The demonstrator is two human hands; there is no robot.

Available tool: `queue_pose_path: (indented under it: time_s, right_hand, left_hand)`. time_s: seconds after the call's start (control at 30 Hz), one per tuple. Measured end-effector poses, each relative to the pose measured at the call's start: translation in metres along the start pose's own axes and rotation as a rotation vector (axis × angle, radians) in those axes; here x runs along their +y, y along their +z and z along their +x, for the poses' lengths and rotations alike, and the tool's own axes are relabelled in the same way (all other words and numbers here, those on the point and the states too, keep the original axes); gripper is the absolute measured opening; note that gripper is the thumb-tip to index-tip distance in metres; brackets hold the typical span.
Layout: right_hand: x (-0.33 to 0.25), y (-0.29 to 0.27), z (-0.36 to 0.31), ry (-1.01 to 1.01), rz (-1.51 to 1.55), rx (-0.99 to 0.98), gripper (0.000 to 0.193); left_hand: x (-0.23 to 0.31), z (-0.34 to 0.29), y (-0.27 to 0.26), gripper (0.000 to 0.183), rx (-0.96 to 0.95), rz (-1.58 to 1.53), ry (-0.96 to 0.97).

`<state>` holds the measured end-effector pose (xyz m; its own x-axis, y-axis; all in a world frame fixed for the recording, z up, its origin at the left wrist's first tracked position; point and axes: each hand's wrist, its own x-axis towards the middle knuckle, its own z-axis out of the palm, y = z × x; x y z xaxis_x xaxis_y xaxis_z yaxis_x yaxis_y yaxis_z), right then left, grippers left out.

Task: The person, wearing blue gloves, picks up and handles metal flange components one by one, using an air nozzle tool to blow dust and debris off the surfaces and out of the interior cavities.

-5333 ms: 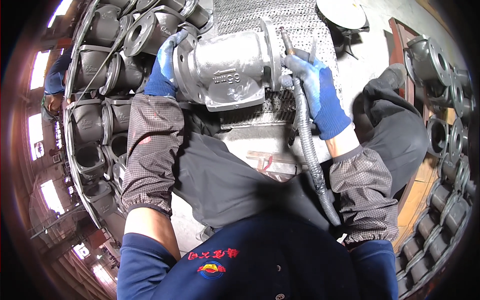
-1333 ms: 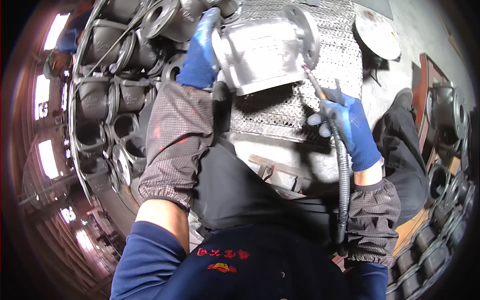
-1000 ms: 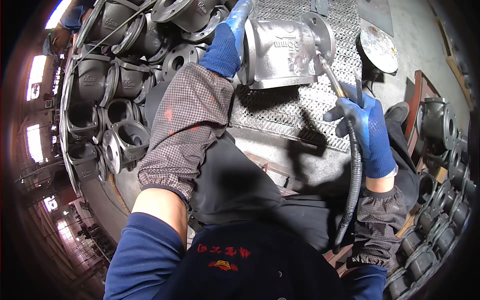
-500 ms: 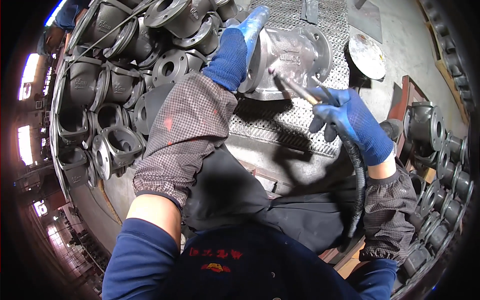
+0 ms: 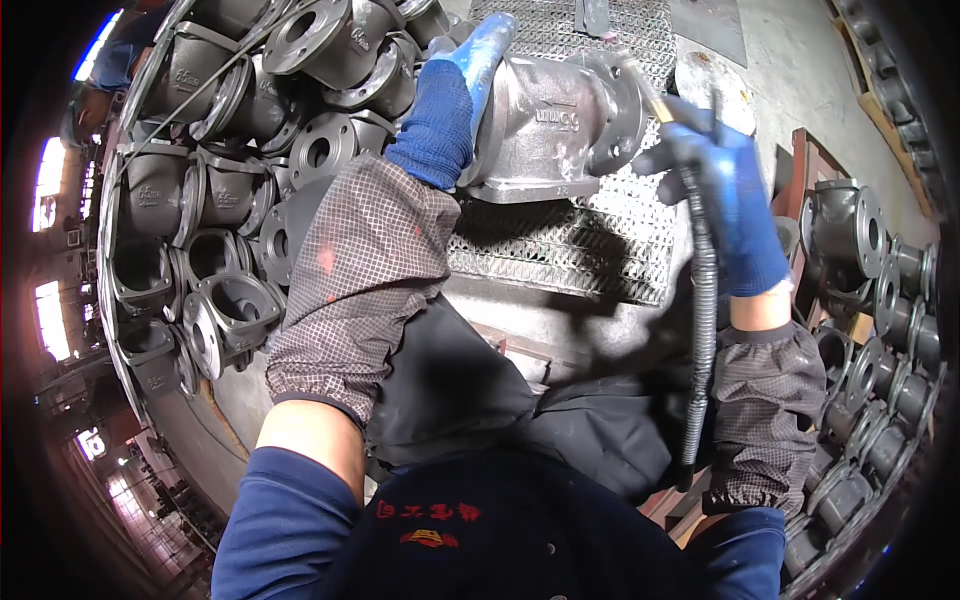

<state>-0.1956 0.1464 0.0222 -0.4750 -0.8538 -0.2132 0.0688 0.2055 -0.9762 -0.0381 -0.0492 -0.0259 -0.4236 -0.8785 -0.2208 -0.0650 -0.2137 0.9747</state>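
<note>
A grey cast-metal valve body [image 5: 545, 115] with round flanges and raised lettering lies on its side on a perforated metal bench top [image 5: 570, 255]. My left hand [image 5: 475, 75], in a blue glove, holds its left flange, fingers stretched along the rim. My right hand [image 5: 715, 170], also blue-gloved and blurred, is closed round a slim hose-fed hand tool [image 5: 657, 107]. The tool's thin front end is at the casting's right flange; whether it touches is too blurred to tell. From my fist a black ribbed hose [image 5: 703, 340] runs down toward my lap.
Many similar castings [image 5: 215, 190] are stacked on the left. More castings [image 5: 848, 235] stand at the right, behind a reddish-brown metal edge [image 5: 825, 165]. A round pale-topped stool or drum [image 5: 715, 88] is beyond my right hand. A flat metal piece [image 5: 592, 18] lies on the bench's far part.
My right hand and the tool have moved up and right, from the casting's middle to its right flange. The left hand keeps its hold. The whole view has shifted slightly.
</note>
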Motion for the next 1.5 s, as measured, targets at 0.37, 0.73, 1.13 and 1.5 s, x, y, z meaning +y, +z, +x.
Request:
queue_pose_path:
  time_s: [0.37,0.73,1.13,1.5]
  right_hand:
    - [0.017,-0.059,-0.016,0.078,0.369,-0.021,0.047]
    - [0.031,-0.055,-0.016,0.107,0.472,0.193,0.036]
    - [0.096,-0.069,-0.009,-0.32,-0.197,0.133,0.026]
    - [0.079,-0.04,-0.003,-0.335,0.394,-0.151,0.038]
  left_hand:
    - [0.02,-0.008,0.014,0.052,-0.344,0.334,0.182]
    - [0.021,-0.086,0.077,0.081,-0.616,1.255,0.537]
    - [0.01,-0.111,0.068,0.053,-0.661,0.696,1.009]
    - [-0.01,-0.08,0.009,0.047,-0.439,0.144,0.238]
